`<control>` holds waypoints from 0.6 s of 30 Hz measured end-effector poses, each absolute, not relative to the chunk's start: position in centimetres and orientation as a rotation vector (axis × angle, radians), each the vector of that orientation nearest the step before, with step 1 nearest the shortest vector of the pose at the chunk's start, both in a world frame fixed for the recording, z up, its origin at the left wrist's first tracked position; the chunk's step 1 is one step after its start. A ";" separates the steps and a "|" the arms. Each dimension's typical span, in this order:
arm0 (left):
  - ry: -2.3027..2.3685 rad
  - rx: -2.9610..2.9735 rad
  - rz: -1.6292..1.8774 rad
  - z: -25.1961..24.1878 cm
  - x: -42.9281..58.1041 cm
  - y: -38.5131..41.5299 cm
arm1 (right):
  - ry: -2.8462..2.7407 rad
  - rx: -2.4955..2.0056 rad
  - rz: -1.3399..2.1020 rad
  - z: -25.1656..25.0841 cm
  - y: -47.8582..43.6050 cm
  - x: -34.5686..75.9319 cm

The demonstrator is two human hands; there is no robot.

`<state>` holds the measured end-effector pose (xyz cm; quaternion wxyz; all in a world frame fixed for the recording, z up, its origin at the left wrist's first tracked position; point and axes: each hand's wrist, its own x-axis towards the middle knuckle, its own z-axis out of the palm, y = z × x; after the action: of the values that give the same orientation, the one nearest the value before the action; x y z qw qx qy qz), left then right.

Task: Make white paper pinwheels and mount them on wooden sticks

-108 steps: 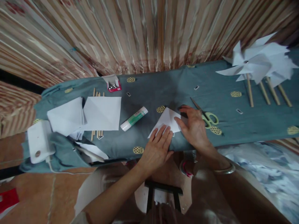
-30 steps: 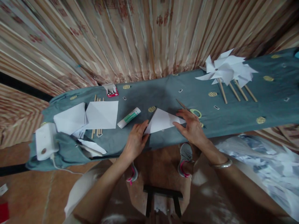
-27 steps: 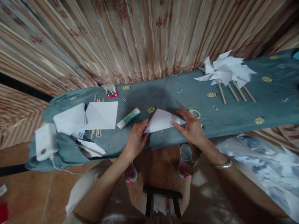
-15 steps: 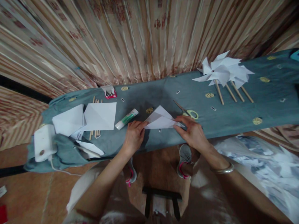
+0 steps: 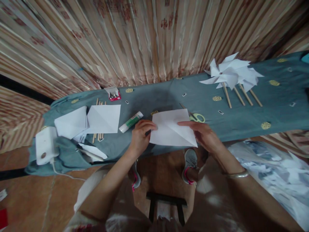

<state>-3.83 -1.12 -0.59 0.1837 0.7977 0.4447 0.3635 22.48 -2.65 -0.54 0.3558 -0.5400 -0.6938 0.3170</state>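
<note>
A white square sheet of paper (image 5: 170, 129) with a diagonal crease lies spread between my hands at the front of the table. Its left edge is pinched by my left hand (image 5: 141, 135). My right hand (image 5: 205, 133) grips the right side, one finger stretched over the top and the others partly hidden. Just left of the paper lies a white and green glue stick (image 5: 131, 121). Behind my right hand are scissors (image 5: 198, 118) with pale green handles, their blades partly covered by the sheet.
Several white paper pinwheels (image 5: 229, 74) on wooden sticks lie at the right. To the left are paper sheets (image 5: 71, 122), wooden sticks (image 5: 93, 138), a small red box (image 5: 114, 95) of metal pins and a white corded device (image 5: 45, 145). A curtain (image 5: 154, 42) hangs behind the table.
The sheet was folded into a triangle and is now opened out to a square. My right hand has moved slightly right and its finger now reaches over the paper.
</note>
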 end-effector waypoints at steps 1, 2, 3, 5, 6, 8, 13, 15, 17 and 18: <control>1.272 2.331 0.981 -0.5 -3.9 -1.2 | -1.765 -1.401 0.849 -0.8 -2.8 22.5; 1.278 2.421 0.927 -0.4 -3.8 -1.4 | -1.725 -1.404 0.924 -1.1 -2.9 22.5; 1.275 2.510 0.870 -0.3 -3.7 -1.7 | -1.686 -1.402 1.012 -1.3 -3.1 22.4; 1.246 2.651 0.778 -0.3 -3.5 -2.2 | -1.654 -1.405 1.109 -1.7 -3.4 22.0; 1.220 2.698 0.747 -0.5 -3.3 -2.5 | -1.659 -1.410 1.139 -1.8 -3.6 21.9; 1.166 2.757 0.714 -0.9 -3.2 -2.7 | -1.716 -1.418 1.158 -1.8 -4.0 21.7; 1.012 2.745 0.765 -2.3 -3.6 -3.0 | -1.999 -1.343 0.899 -1.9 -4.7 22.4; 0.966 2.652 0.765 -2.6 -3.9 -3.4 | -2.049 -1.363 0.741 -2.2 -5.0 22.9; 0.953 2.534 0.749 -2.6 -4.1 -3.9 | -2.056 -1.396 0.649 -2.4 -5.2 23.4; 0.955 2.481 0.740 -2.5 -4.1 -4.2 | -2.053 -1.403 0.636 -2.4 -5.2 23.5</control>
<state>-4.15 -4.15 -2.49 0.1901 0.8827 0.3398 0.2632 23.52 -5.19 -2.42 0.2837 -0.5242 -0.7670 0.2376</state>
